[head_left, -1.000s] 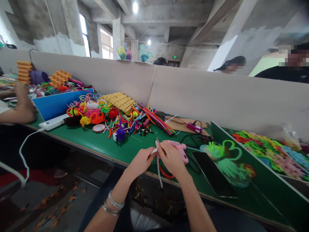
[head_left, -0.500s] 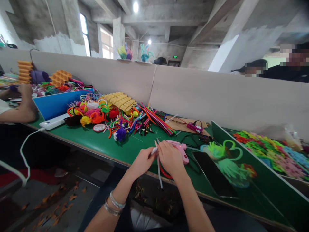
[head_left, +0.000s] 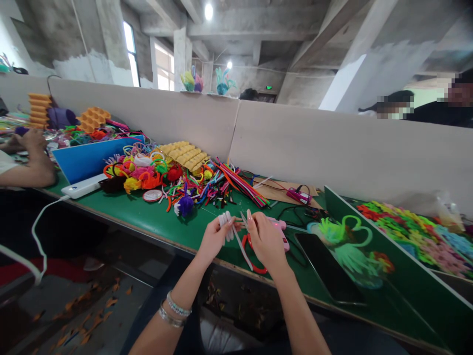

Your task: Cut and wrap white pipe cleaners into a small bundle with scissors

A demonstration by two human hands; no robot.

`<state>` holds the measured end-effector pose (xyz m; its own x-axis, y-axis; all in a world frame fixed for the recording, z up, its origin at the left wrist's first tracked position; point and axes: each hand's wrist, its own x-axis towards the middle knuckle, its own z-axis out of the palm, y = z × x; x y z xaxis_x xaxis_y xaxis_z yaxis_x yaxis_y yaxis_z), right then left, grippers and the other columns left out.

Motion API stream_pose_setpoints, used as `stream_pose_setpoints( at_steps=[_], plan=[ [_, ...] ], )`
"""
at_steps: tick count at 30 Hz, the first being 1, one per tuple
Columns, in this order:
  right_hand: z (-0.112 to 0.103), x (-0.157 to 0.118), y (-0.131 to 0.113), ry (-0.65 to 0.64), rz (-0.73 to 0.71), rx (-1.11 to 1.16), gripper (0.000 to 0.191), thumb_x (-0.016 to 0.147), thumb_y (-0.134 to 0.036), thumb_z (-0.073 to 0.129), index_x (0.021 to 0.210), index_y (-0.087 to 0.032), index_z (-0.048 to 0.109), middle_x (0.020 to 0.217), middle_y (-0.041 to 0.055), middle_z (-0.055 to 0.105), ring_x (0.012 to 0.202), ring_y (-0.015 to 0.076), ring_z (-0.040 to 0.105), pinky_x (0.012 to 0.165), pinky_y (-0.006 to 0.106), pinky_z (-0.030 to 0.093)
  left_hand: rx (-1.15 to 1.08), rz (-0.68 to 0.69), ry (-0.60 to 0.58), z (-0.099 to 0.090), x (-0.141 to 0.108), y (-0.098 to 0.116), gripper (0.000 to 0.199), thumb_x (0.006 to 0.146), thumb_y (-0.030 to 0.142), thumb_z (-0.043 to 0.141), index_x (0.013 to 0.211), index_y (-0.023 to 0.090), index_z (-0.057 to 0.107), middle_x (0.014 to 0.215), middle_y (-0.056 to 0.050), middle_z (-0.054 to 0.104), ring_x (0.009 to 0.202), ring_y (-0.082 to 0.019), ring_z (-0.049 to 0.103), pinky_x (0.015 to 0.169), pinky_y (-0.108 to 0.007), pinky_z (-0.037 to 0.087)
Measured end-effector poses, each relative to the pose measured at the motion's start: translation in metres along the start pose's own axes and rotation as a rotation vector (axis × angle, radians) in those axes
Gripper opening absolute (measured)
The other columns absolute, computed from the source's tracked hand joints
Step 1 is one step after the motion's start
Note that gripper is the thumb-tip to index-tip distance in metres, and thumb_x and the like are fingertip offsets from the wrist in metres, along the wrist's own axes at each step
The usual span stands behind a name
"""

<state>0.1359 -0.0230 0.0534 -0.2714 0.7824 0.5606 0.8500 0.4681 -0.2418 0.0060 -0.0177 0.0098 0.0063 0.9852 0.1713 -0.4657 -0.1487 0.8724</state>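
My left hand [head_left: 212, 240] and my right hand [head_left: 265, 240] are close together over the front edge of the green table [head_left: 148, 217]. Between them they pinch a white pipe cleaner [head_left: 228, 228]. Its upper part is folded into several short loops at my left fingertips, and a loose tail slants down to the right under my right hand. A red loop [head_left: 254, 268] lies on the table below my right hand. A pink glue gun [head_left: 279, 229] lies just behind my right hand.
A heap of coloured pipe cleaners [head_left: 177, 180] and a yellow tray [head_left: 185, 154] fill the table's middle. A black phone [head_left: 325, 266] lies at the right beside a green divider [head_left: 388, 266]. Another person's arm [head_left: 25, 167] rests at the far left. A grey partition [head_left: 295, 143] runs behind.
The white pipe cleaner was a straight hanging strand; now its top is folded into loops at my left fingers, which have lifted slightly, and the tail swings right.
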Motion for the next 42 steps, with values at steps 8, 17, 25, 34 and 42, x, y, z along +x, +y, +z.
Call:
stream_pose_setpoints(
  at_steps=[8,17,25,34,42],
  plan=[
    [-0.001,0.0,-0.008,-0.303,-0.005,0.27,0.029,0.084,-0.043,0.033,0.074,-0.021,0.049,0.071,-0.0021,0.054,0.065,0.0112,0.048,0.06,0.023,0.033,-0.248,-0.02,0.077,-0.006,0.002,0.005,0.035,0.067,0.031,0.062,0.096,0.011,0.058,0.083,-0.008,0.068,0.081,-0.017,0.062,0.07,-0.025,0.044],
    [0.005,-0.001,-0.004,-0.424,0.05,0.593,0.031,0.084,-0.041,0.031,0.065,-0.019,0.042,0.061,-0.0042,0.048,0.059,0.0093,0.043,0.059,0.023,0.034,-0.383,-0.035,0.046,0.0,0.0,0.006,0.032,0.067,0.028,0.063,0.095,0.014,0.057,0.087,-0.009,0.067,0.086,-0.019,0.062,0.074,-0.026,0.046],
    [0.007,-0.001,-0.002,-0.483,0.04,0.575,0.029,0.084,-0.041,0.031,0.068,-0.019,0.042,0.065,-0.0041,0.047,0.061,0.0091,0.043,0.059,0.024,0.035,-0.416,-0.042,0.046,0.005,-0.003,0.013,0.028,0.069,0.029,0.062,0.092,0.014,0.057,0.095,-0.01,0.065,0.09,-0.022,0.061,0.084,-0.036,0.043],
    [0.005,-0.002,-0.002,-0.53,0.015,0.548,0.029,0.085,-0.038,0.031,0.066,-0.019,0.041,0.063,-0.0043,0.049,0.061,0.0084,0.045,0.06,0.023,0.035,-0.412,0.008,0.054,0.005,-0.004,0.011,0.028,0.071,0.03,0.059,0.094,0.013,0.056,0.098,-0.012,0.064,0.095,-0.025,0.058,0.089,-0.041,0.039],
    [0.002,-0.002,-0.002,-0.568,0.015,0.595,0.03,0.085,-0.039,0.03,0.066,-0.019,0.041,0.061,-0.0038,0.049,0.059,0.009,0.046,0.059,0.024,0.036,-0.368,0.067,0.055,0.006,-0.005,0.011,0.031,0.071,0.03,0.06,0.096,0.014,0.056,0.098,-0.012,0.064,0.092,-0.023,0.06,0.086,-0.038,0.042]
  ],
)
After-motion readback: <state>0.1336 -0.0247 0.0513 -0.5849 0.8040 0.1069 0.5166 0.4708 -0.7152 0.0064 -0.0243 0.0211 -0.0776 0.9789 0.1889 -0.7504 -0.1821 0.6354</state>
